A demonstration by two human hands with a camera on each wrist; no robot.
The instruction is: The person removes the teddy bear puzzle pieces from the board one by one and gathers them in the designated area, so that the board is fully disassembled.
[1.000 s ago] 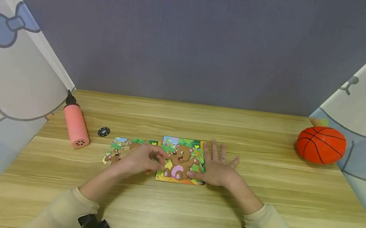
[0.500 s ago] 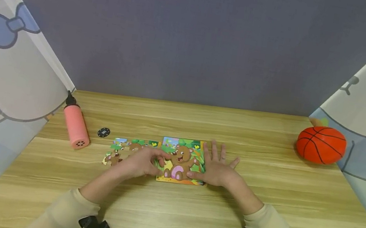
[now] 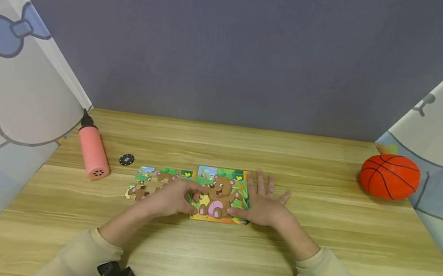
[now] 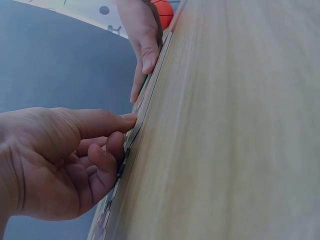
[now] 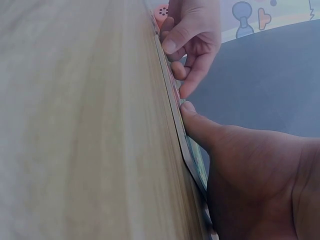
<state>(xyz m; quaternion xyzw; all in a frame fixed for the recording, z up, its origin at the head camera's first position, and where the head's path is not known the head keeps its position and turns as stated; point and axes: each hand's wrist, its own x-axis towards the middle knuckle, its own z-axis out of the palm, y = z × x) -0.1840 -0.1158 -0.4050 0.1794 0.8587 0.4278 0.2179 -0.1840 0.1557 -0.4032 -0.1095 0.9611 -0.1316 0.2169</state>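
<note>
A square jigsaw puzzle with a smiling bear (image 3: 220, 195) lies flat on the table between both hands. My left hand (image 3: 173, 197) touches its left side with thumb and index fingertips set apart, the other fingers curled beneath. From the left wrist, the left thumb (image 4: 105, 122) reaches the puzzle's edge (image 4: 142, 112). The right hand (image 3: 264, 207) rests spread on the puzzle's right side, its thumb (image 5: 200, 125) lying over the edge in the right wrist view. Just left lie several jigsaw pieces (image 3: 139, 191) with a similar bear picture, partly hidden by my left hand.
A pink hand pump (image 3: 92, 152) with a black nozzle lies at the table's left, beside a black round chip (image 3: 126, 159). At the far right sits an orange-red basketball (image 3: 389, 176). Printed cloth walls stand on both sides and a dark grey panel (image 3: 243, 50) at the back.
My left thumb has shifted towards the puzzle's near corner, and the gap between it and the index finger has widened. The right hand has stayed in place.
</note>
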